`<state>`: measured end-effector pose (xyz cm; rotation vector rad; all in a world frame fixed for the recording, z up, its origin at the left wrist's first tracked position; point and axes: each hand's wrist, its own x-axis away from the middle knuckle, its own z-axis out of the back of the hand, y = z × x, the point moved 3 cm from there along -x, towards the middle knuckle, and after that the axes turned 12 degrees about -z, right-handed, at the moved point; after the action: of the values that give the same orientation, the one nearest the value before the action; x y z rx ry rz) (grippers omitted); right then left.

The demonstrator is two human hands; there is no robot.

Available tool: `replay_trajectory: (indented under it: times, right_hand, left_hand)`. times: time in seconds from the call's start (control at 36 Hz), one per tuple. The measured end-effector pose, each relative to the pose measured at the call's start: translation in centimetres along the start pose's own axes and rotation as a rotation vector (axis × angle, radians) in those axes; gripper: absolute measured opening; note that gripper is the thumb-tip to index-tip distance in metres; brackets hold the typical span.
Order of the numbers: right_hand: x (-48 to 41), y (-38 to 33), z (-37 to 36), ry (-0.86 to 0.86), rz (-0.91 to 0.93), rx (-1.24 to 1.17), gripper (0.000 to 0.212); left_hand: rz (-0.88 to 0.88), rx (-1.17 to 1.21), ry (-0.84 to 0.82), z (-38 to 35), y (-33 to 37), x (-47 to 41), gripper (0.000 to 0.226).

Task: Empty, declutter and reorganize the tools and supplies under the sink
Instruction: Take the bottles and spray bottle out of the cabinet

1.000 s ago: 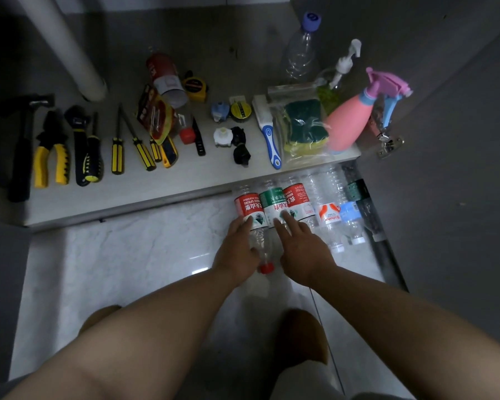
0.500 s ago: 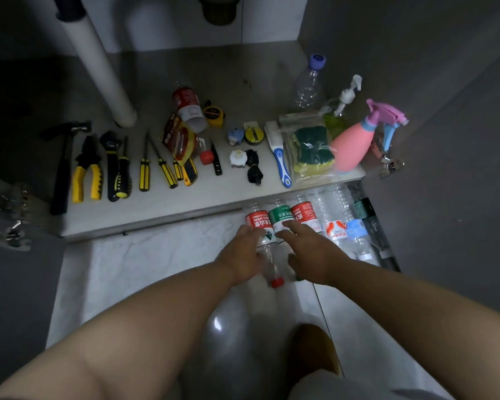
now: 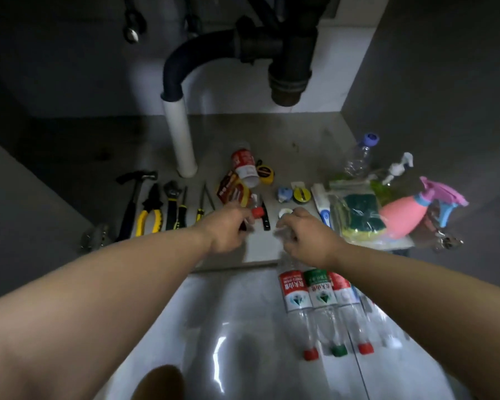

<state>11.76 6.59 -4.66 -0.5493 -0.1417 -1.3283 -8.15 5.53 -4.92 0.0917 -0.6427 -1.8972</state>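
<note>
Both my hands reach over the cabinet floor (image 3: 260, 249) under the sink. My left hand (image 3: 228, 226) is at a small red-capped bottle (image 3: 257, 211), fingers curled; blur hides whether it grips it. My right hand (image 3: 303, 230) hovers with curled fingers just below a white round roll (image 3: 285, 212) and covers what lies under it. Hammer (image 3: 133, 197), yellow pliers (image 3: 149, 215), wrench (image 3: 172, 203) and screwdrivers (image 3: 182, 212) lie in a row on the left. Several empty bottles (image 3: 321, 295) lie side by side on the floor tiles.
A white drain pipe (image 3: 182, 140) stands behind the tools, with black plumbing (image 3: 286, 67) overhead. Sponges in a bag (image 3: 358, 215), a pink spray bottle (image 3: 404, 215), a pump bottle (image 3: 396, 171) and a clear bottle (image 3: 361, 154) crowd the right side. A door hinge (image 3: 448, 241) juts out at right.
Both hands left the bottles on the floor and moved up and forward over the cabinet floor. My view tilted upward, bringing the plumbing into sight.
</note>
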Motion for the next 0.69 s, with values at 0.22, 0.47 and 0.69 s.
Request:
replay_trajectory:
  times: [0.22, 0.47, 0.69]
  right_hand:
    - [-6.6, -2.8, -0.8, 0.081, -0.093, -0.164, 0.050]
    - [-11.0, -4.1, -1.0, 0.132, -0.156, -0.233, 0.058]
    - [-14.0, -5.2, 1.0, 0.121, -0.286, -0.339, 0.059]
  left_hand:
    - [0.216, 0.054, 0.266, -1.2, -5.1, -2.5, 0.072]
    - [0.356, 0.280, 0.538, -1.5, -7.1, -6.6, 0.071]
    - [0.290, 0.465, 0.582, -2.2, -8.5, -6.9, 0.067]
